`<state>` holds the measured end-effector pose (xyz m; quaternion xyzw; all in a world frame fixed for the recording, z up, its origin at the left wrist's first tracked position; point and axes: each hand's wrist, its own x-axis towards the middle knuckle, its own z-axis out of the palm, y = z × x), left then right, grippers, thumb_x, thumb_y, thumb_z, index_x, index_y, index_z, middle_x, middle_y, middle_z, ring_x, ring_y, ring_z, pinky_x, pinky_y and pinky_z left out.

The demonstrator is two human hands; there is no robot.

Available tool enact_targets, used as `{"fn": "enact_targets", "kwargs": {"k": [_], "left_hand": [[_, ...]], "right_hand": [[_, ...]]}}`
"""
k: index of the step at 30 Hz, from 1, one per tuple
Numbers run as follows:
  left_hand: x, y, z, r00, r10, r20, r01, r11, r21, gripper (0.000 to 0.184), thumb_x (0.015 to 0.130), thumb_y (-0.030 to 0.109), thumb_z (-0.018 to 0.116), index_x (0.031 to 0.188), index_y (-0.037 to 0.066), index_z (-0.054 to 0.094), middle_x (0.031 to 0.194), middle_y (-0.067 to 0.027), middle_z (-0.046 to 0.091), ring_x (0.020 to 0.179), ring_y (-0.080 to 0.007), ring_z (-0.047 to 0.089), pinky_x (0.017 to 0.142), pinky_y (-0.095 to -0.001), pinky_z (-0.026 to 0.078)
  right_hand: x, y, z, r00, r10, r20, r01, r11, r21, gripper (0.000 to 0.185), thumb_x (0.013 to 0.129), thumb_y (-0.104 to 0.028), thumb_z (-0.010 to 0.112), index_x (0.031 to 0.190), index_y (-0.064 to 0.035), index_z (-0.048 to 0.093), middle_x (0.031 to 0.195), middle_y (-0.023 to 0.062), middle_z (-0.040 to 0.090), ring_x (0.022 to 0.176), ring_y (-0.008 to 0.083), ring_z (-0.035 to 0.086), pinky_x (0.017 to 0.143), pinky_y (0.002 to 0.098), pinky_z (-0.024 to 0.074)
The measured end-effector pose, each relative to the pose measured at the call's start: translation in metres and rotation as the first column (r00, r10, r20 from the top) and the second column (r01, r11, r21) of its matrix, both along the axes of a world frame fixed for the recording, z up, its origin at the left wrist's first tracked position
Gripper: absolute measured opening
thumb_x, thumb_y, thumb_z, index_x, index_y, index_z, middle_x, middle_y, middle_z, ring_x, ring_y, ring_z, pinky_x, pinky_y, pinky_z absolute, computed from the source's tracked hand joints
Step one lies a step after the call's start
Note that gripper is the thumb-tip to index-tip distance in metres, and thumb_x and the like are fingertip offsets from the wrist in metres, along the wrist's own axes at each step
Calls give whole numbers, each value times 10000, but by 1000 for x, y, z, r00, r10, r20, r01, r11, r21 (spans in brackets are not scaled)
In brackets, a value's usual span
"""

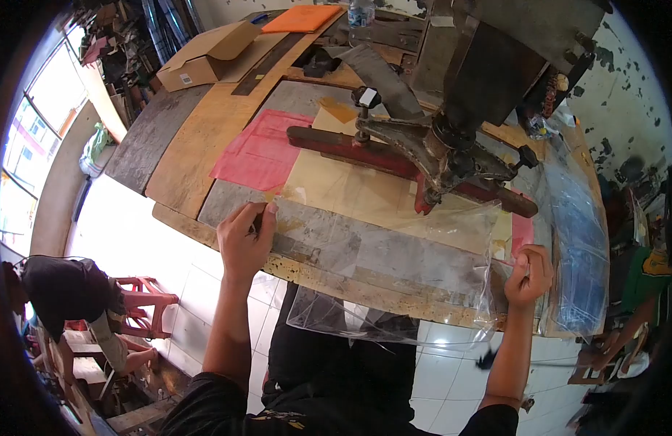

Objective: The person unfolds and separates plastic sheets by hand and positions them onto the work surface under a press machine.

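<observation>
A clear plastic sheet (423, 251) lies over the near part of the press table, and its near part hangs past the front edge. My right hand (530, 276) pinches the sheet at its right side. At the left, my left hand (245, 236) is closed, thumb against fingers, over the table's front edge; what sits in the pinch is too fine to make out. Ahead of both hands, a red metal bar (358, 154) under the press head (445, 156) rests across a cream board (329, 178). A pink sheet (260, 149) lies left of that board.
Folded clear plastic (579, 254) covers the table's right end. A cardboard box (209, 54), an orange folder (301, 19) and a water bottle (361, 18) stand at the back. A person (67, 298) sits at lower left near a red stool (147, 298); another person's arm (634, 327) shows at right.
</observation>
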<state>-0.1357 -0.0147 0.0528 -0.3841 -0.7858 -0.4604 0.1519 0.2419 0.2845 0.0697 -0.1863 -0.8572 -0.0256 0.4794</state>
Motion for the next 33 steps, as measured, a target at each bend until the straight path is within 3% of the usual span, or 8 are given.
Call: {"fn": "enact_targets", "kwargs": {"k": [10, 12, 18, 19, 22, 24, 28, 33], "left_hand": [[0, 0, 2, 1000, -13, -23, 13, 1000, -13, 150, 964, 122, 747, 872, 6, 728, 712, -113, 667, 557, -233, 632, 553, -356, 485], [0, -1, 2, 1000, -16, -13, 16, 1000, -5, 144, 963, 119, 746, 874, 7, 730, 714, -113, 669, 558, -236, 636, 552, -358, 486], [-1, -1, 1, 1000, -21, -18, 21, 1000, -8, 138, 960, 116, 744, 875, 8, 733, 718, -114, 677, 572, -239, 654, 559, -357, 496], [-2, 0, 0, 999, -37, -28, 37, 999, 23, 132, 966, 107, 742, 885, 3, 745, 705, -114, 664, 560, -199, 618, 552, -341, 467], [-2, 0, 1, 998, -52, -36, 54, 997, 56, 132, 968, 104, 743, 890, -3, 752, 691, -118, 649, 545, -170, 583, 543, -331, 438], [-1, -2, 1, 998, -56, -38, 59, 996, 62, 138, 964, 110, 747, 885, -3, 748, 691, -123, 647, 542, -181, 585, 541, -337, 440], [-4, -2, 0, 998, -48, -43, 50, 998, 44, 154, 957, 135, 755, 878, 2, 743, 703, -132, 659, 550, -218, 610, 545, -353, 456], [-1, -4, 2, 998, -50, -25, 51, 997, 57, 171, 963, 153, 749, 880, 4, 745, 715, -139, 671, 572, -236, 637, 571, -359, 485]], "right_hand": [[-2, -5, 7, 997, 22, 77, -28, 996, 80, 243, 1016, -117, 569, 812, 4, 621, 811, 161, 661, 693, 340, 648, 618, 423, 501], [-2, -5, 7, 996, 7, 85, -25, 977, 210, 252, 994, -159, 609, 784, -23, 631, 795, 99, 678, 654, 267, 636, 566, 379, 426], [-1, -18, 14, 992, 28, 120, -58, 964, 260, 230, 994, -182, 641, 817, -34, 646, 827, 98, 692, 676, 272, 662, 584, 387, 448], [-3, -19, 17, 992, 30, 120, -61, 963, 264, 230, 994, -182, 641, 817, -34, 646, 827, 98, 692, 676, 272, 662, 584, 387, 448], [-14, -24, 29, 986, -60, 154, 28, 979, 202, 115, 968, -135, 684, 972, -21, 694, 887, 110, 715, 706, 298, 677, 613, 411, 488], [-24, -34, 37, 966, -42, 257, 114, 955, -274, 256, 952, -52, 686, 1204, -6, 681, 1059, 142, 725, 778, 320, 695, 693, 425, 538], [-37, -28, 37, 946, -25, 323, 164, 895, -414, 477, 974, 15, 632, 1443, -44, 574, 1292, 158, 660, 935, 271, 698, 798, 393, 565], [-48, -19, 26, 962, -18, 272, 169, 823, -542, 532, 979, 8, 644, 1492, -83, 535, 1218, 133, 679, 947, 228, 684, 795, 376, 559]]}}
